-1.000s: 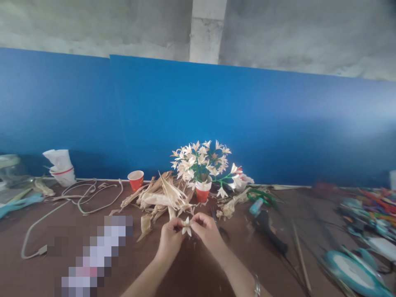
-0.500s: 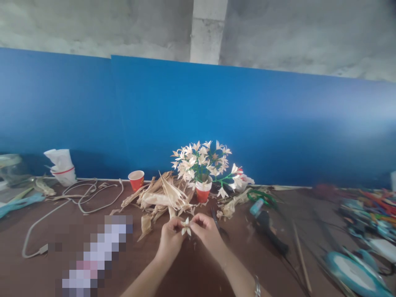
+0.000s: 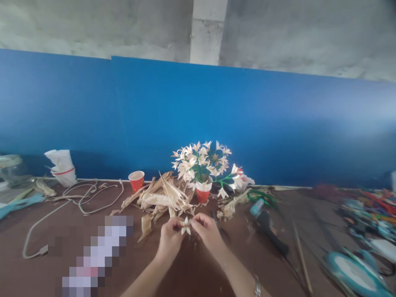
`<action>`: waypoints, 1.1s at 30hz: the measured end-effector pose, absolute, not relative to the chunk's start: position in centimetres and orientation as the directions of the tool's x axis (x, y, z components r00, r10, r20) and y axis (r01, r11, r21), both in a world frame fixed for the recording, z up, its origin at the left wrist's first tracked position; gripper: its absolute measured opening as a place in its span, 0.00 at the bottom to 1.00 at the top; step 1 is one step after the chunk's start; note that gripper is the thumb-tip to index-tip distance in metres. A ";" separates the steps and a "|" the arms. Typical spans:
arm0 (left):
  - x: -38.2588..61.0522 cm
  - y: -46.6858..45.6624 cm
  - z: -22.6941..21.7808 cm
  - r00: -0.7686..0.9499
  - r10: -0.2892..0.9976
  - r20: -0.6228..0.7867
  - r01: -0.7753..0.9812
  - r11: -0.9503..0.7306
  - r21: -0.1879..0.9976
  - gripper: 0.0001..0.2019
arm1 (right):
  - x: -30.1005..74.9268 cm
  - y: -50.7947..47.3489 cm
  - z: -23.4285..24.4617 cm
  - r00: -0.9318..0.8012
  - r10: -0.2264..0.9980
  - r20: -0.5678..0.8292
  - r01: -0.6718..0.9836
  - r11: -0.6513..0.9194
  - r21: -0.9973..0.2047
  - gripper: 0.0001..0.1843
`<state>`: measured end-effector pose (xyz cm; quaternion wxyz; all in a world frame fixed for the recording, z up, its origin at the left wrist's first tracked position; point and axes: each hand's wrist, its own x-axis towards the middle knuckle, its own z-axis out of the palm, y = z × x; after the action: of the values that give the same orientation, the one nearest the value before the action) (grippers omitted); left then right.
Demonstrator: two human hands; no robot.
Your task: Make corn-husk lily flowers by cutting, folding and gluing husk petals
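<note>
A small cream-white flower (image 3: pixel 186 226) with pointed petals is held above the table between my two hands. My left hand (image 3: pixel 171 237) pinches it from the left, thumb and fingers closed at its side. From the right, my right hand (image 3: pixel 207 232) has its thumb and forefinger pressed together at a petal's edge. Just beyond them lies a heap of dried husks (image 3: pixel 161 201). Behind the heap, a red and white paper cup (image 3: pixel 203 194) holds a bunch of similar white flowers (image 3: pixel 201 159) on green stems. Dark scissors (image 3: pixel 216 218) lie partly hidden behind my right hand.
An empty red paper cup (image 3: pixel 136 181) stands left of the husks. A white cable (image 3: pixel 83 198) loops across the left side. On the right are a black glue gun (image 3: pixel 269 233), a thin stick (image 3: pixel 301 258) and a teal tape roll (image 3: pixel 355 272). A blue panel (image 3: pixel 185 115) stands behind.
My right fingertips have shifted very slightly at the flower's petals. My left hand and the flower stay in nearly the same place.
</note>
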<state>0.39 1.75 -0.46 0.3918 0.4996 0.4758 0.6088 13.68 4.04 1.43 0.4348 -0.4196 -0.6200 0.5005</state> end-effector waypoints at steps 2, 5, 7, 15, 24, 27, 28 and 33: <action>0.4 1.8 -0.6 -0.191 0.948 0.255 0.078 -0.244 0.967 0.06 | 13.8 4.1 1.6 -0.243 0.956 0.166 0.084 0.191 -0.978 0.09; 0.3 1.7 -0.3 -0.174 0.912 0.371 0.283 -0.315 0.906 0.07 | 14.2 4.1 2.2 -0.228 0.929 0.290 0.093 0.318 -0.944 0.07; 0.3 1.5 0.0 -0.110 0.876 0.469 0.401 -0.393 0.828 0.07 | 14.4 3.9 2.8 -0.283 0.890 0.357 0.120 0.402 -0.908 0.08; 0.4 1.0 0.9 0.116 0.833 0.541 0.659 -0.472 0.585 0.10 | 15.0 3.8 3.4 -0.421 0.856 0.299 0.248 0.426 -0.870 0.05; 1.0 0.4 1.3 0.151 0.796 0.586 0.678 -0.515 0.525 0.12 | 15.3 5.2 1.9 -0.494 0.869 -0.039 0.022 -0.032 -0.999 0.06; 1.0 0.3 1.5 0.156 0.780 0.606 0.683 -0.528 0.504 0.12 | 15.0 5.0 2.2 -0.510 0.852 -0.113 -0.043 -0.157 -0.987 0.05; 1.0 0.2 1.5 0.162 0.776 0.610 0.688 -0.532 0.494 0.12 | 15.0 4.9 2.3 -0.509 0.851 -0.130 -0.049 -0.180 -0.983 0.06; 1.0 0.2 1.6 0.202 0.749 0.631 0.707 -0.557 0.435 0.11 | 14.9 4.5 3.0 -0.512 0.836 -0.197 -0.004 -0.232 -0.973 0.08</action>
<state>1.02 0.25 1.58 0.0248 0.7748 0.4698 0.4222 14.92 4.46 2.99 0.3074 -0.3865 -0.5381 0.6830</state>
